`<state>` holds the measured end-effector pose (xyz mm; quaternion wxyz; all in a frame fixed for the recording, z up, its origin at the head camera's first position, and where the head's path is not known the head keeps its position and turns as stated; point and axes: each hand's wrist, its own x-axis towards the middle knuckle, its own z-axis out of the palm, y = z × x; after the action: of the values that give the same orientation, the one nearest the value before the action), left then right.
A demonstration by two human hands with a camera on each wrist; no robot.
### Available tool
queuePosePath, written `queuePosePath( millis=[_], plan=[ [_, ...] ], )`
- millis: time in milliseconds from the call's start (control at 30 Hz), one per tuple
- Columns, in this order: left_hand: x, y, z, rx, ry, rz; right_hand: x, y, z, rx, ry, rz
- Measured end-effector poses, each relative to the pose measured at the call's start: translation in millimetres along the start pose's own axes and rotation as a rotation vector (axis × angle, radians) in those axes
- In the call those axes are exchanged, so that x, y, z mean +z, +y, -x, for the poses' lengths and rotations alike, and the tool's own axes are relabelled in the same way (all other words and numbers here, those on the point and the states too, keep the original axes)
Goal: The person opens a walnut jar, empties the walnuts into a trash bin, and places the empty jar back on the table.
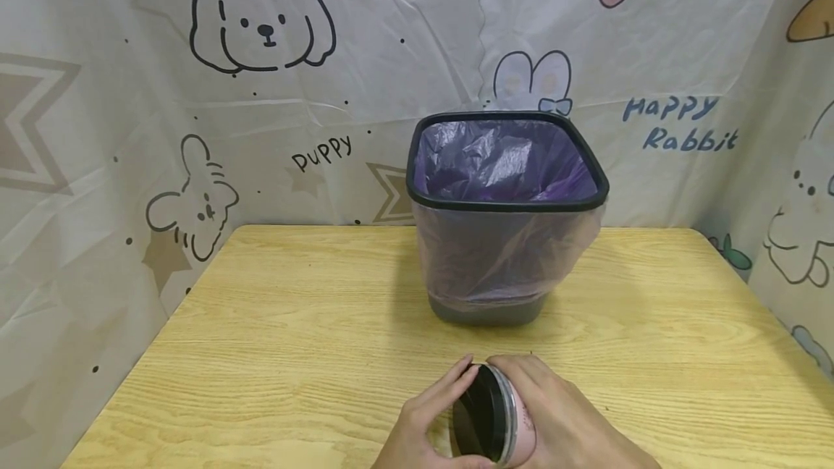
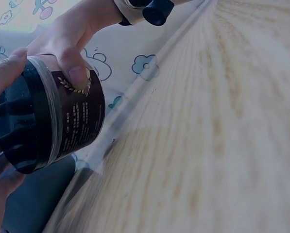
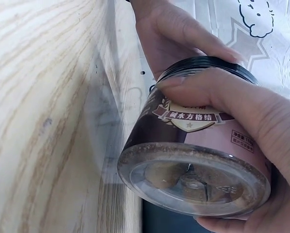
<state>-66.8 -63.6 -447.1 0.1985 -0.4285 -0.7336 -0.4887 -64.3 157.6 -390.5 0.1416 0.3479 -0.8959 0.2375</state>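
Observation:
A clear plastic jar (image 1: 524, 429) with a pink and dark label is tipped on its side above the near part of the table. Its black screw lid (image 1: 483, 411) faces left. My left hand (image 1: 420, 418) holds the lid, thumb on one side and fingers on the other. Around the jar's body my right hand (image 1: 563, 411) is curled, its thumb pressing on the label in the right wrist view. Through the clear base (image 3: 193, 182), brownish pieces and crumbs show inside. The lid (image 2: 21, 121) sits against the jar's rim in the left wrist view.
A dark bin (image 1: 482, 310) lined with a purple bag (image 1: 508, 154) stands beyond the hands, toward the back of the wood-grain table (image 1: 293, 353). A pale cloth printed with cartoon animals (image 1: 365, 78) hangs behind and at both sides.

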Motion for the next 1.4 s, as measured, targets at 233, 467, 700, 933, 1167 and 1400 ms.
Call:
queuePosePath(
  millis=[233, 467, 700, 933, 1167, 1400],
  plan=[
    [-0.2, 1.7, -0.5, -0.009, 0.02, -0.012, 2.4, -1, -1, -0.036, 0.015, 0.017],
    [-0.4, 5.3, -1.2, -0.036, 0.032, -0.004, 3.7, 0, -1, -0.057, 0.037, 0.014],
    [2.3, 7.5, -1.1, -0.049, 0.062, -0.023, 4.1, -1, 1, -0.065, 0.037, 0.019],
    [4.0, 12.6, -1.1, -0.104, 0.07, -0.038, 4.9, -3, 2, -0.078, 0.048, 0.037],
    [5.7, 13.6, -1.6, -0.097, 0.057, -0.043, 4.4, -4, 3, -0.074, 0.031, 0.029],
    [5.5, 11.2, -0.2, -0.045, 0.023, -0.022, 2.5, -5, 1, -0.049, -0.003, 0.012]
  ],
)
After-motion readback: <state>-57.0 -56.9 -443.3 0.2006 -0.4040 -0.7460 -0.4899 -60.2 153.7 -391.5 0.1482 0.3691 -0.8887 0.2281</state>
